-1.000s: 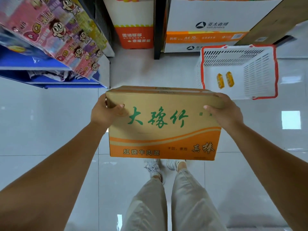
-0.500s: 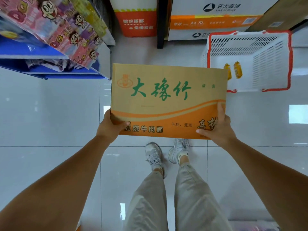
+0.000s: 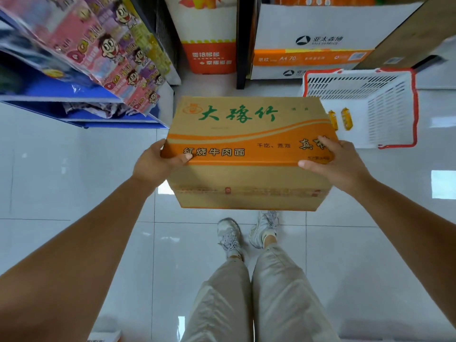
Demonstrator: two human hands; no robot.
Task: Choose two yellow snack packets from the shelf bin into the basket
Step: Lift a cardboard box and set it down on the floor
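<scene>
— Gripped at both ends was a closed tan-and-orange cardboard carton (image 3: 246,134) with green lettering. The left hand (image 3: 154,165) was curled round its near left corner, thumb laid on the orange band, and the right hand (image 3: 341,166) was clamped on the near right corner. Were the task's things seen?

— Two small yellow snack packets (image 3: 346,118) were seen lying side by side in the white slatted plastic basket (image 3: 389,112) with a red rim. They lay close to its left wall, one partly hidden by the carton, and nothing else could be made out in it. The basket was set on the pale tiled floor (image 3: 74,169), beyond the carton's right end.

— How would such packets be handled?

— They were judged light, soft and slick in their film, and easily crumpled. A light pinch across the middle or at a sealed end would be advised. The blue shelf bin (image 3: 61,91) at the left was filled with pink cartoon-printed packets (image 3: 81,45). The count of two was judged met.
</scene>
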